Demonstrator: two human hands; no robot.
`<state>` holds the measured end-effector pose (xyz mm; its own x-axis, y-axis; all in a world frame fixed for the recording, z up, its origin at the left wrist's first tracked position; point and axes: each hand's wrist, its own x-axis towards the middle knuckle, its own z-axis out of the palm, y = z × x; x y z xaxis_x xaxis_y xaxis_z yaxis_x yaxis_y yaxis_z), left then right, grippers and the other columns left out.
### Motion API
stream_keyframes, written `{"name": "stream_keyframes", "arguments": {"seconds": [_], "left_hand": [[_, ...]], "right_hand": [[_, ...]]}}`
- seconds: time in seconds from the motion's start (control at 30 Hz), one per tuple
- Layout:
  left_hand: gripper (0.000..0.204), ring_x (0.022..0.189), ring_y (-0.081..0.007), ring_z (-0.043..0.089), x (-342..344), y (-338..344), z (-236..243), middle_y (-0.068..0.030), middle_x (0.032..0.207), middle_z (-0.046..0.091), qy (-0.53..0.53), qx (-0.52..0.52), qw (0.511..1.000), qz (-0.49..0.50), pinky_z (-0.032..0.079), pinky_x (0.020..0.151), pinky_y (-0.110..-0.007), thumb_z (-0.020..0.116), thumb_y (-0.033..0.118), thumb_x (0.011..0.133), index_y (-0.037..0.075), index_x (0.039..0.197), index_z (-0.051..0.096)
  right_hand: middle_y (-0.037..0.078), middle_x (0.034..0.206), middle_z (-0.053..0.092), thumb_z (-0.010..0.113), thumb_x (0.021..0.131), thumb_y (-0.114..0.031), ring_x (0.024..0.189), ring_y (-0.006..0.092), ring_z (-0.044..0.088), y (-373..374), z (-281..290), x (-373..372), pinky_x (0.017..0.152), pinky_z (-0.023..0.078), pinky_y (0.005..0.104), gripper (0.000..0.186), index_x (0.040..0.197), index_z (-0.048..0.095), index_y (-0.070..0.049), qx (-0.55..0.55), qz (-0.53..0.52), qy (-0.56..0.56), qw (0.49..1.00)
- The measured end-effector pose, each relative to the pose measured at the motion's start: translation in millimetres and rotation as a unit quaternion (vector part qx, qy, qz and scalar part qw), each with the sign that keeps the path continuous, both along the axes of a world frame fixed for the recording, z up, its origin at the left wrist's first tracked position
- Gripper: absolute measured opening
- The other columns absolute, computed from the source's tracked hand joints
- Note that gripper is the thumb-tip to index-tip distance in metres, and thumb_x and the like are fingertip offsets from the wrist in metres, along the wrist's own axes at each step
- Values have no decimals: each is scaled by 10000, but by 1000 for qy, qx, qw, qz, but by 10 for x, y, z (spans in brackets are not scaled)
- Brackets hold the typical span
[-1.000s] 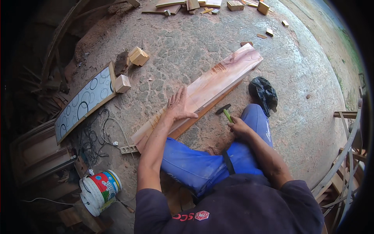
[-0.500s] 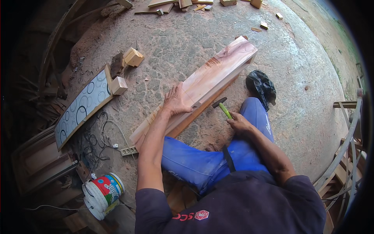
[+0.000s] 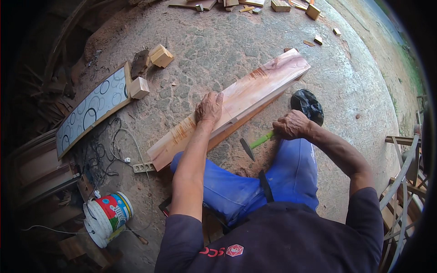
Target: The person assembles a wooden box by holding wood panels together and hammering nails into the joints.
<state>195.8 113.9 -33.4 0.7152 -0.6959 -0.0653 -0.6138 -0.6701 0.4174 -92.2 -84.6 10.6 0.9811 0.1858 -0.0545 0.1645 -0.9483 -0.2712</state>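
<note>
A long wooden piece (image 3: 255, 91) of pale pinkish boards lies at a slant before me, its near end by my left knee. My left hand (image 3: 209, 109) is closed over its far edge around the middle, thumb on the top face. On the near long edge a small block-like bit (image 3: 234, 120) sticks out. In my right hand (image 3: 292, 125) is a hammer (image 3: 261, 139), gripped by its green handle. The dark hammer head hangs low, over the floor between my legs and apart from the wood.
A black plastic bag (image 3: 307, 107) lies beyond my right knee. To the left are a circle-patterned panel (image 3: 95, 109), wood blocks (image 3: 139, 88), a power strip (image 3: 144, 168) with tangled cords and a paint bucket (image 3: 109, 214). Offcuts (image 3: 280, 5) lie at the far side.
My left hand has slid farther up the wood and closed over its far edge. My right hand has risen outward with the hammer, whose head now points down to the left.
</note>
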Motion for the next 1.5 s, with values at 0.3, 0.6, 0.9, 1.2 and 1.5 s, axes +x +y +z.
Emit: {"name": "stream_keyframes", "arguments": {"seconds": [0.3,0.6,0.9,1.2,1.5], "left_hand": [[432,1119,-352,620,89,-16,47,-141,1161,676,17,21,1000,13,431,969,-499,409,482,1035,122,1107,638],[418,1071,-388,626,77,8,71,-160,1112,687,9,7,1000,16,453,926,-498,423,468,1025,106,1046,632],[421,1037,-412,632,59,-34,30,-171,1100,685,7,-6,1000,17,475,899,-511,426,457,1021,88,1030,629],[395,1083,-360,635,75,-68,21,-154,1135,687,13,21,1000,19,453,941,-495,421,424,1019,101,1060,645],[431,1012,-446,634,152,-31,-40,-195,1096,684,-16,-15,1000,15,498,862,-529,408,451,1020,87,1017,638]], "right_hand": [[100,550,596,617,881,-634,523,312,638,-156,205,870,481,478,439,535,713,602,-126,-89,40,20,995],[83,641,625,677,867,-564,575,318,650,-48,83,741,518,495,449,471,740,567,-124,-13,19,-26,999],[102,653,658,607,898,-598,608,304,683,-11,-100,753,535,513,446,508,763,614,-108,-39,9,-15,999],[115,571,608,631,884,-588,557,319,654,-144,-172,703,501,487,450,500,716,605,-118,17,54,-139,989],[97,576,610,634,877,-621,593,320,671,181,-200,456,519,510,449,519,741,618,-120,21,-34,-3,999]]}}
